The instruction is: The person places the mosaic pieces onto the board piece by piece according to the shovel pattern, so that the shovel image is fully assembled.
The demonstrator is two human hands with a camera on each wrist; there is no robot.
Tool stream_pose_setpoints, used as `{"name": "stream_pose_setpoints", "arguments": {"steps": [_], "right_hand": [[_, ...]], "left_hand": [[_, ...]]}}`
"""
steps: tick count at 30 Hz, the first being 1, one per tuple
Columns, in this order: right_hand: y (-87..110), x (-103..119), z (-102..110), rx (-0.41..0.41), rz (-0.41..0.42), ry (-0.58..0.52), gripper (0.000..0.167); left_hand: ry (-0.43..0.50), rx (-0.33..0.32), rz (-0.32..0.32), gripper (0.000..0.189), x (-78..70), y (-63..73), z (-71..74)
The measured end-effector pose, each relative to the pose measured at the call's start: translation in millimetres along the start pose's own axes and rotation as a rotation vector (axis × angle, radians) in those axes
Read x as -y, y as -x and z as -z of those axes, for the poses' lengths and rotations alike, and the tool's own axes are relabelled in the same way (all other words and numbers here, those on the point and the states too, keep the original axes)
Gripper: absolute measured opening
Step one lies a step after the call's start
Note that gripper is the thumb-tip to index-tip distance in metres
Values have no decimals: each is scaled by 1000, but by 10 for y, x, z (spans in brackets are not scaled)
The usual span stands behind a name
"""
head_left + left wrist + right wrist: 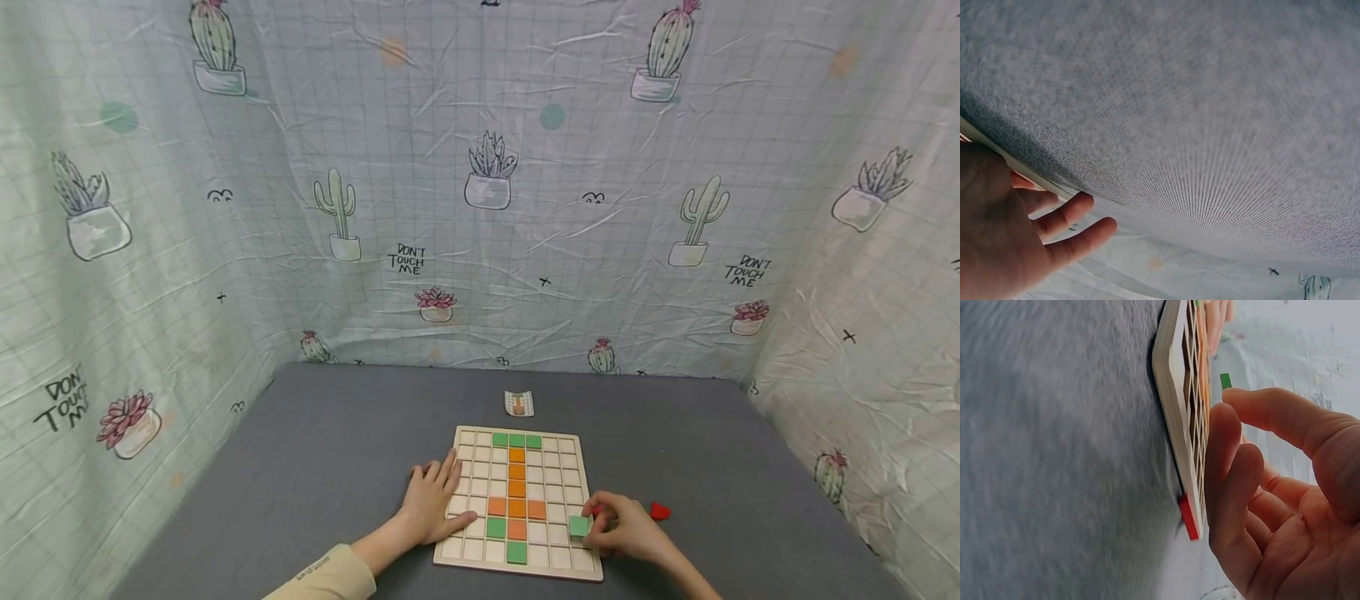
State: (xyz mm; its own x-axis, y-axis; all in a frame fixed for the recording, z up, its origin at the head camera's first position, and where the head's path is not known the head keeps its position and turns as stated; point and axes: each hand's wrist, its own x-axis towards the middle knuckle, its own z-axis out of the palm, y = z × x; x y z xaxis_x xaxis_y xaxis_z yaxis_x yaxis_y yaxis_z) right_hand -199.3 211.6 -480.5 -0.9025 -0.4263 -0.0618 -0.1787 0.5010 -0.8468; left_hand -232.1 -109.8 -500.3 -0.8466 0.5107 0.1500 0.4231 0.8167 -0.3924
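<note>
A wooden grid board (558, 475) lies on the grey table, with green, orange and lighter orange square tiles in some of its cells. My left hand (431, 504) rests on the board's left edge, fingers extended; the left wrist view catches that hand (1016, 231) beside the rim. Over the board's right side, my right hand (626, 527) pinches a green square tile (578, 526) between thumb and fingertips. In the right wrist view the tile (1225, 380) pokes out edge-on from the fingertips, above the board. The lower part of that tile is hidden by the fingers.
A small picture card (519, 403) lies behind the board. To the right of my right hand is a red piece (660, 511), and some red also shows behind its fingers. Cloth printed with cacti (487, 192) hangs around the grey table (360, 433).
</note>
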Motion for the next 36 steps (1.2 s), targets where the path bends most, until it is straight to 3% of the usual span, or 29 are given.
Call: {"name": "stream_pose_setpoints", "arguments": {"steps": [18,36], "right_hand": [[-145,95,-285,60,69,-16,25],[-236,175,-411,77,5,-23,23]], "left_hand": [[8,0,3,82,-8,-1,38],[13,-13,2,82,-2,10,26]]}}
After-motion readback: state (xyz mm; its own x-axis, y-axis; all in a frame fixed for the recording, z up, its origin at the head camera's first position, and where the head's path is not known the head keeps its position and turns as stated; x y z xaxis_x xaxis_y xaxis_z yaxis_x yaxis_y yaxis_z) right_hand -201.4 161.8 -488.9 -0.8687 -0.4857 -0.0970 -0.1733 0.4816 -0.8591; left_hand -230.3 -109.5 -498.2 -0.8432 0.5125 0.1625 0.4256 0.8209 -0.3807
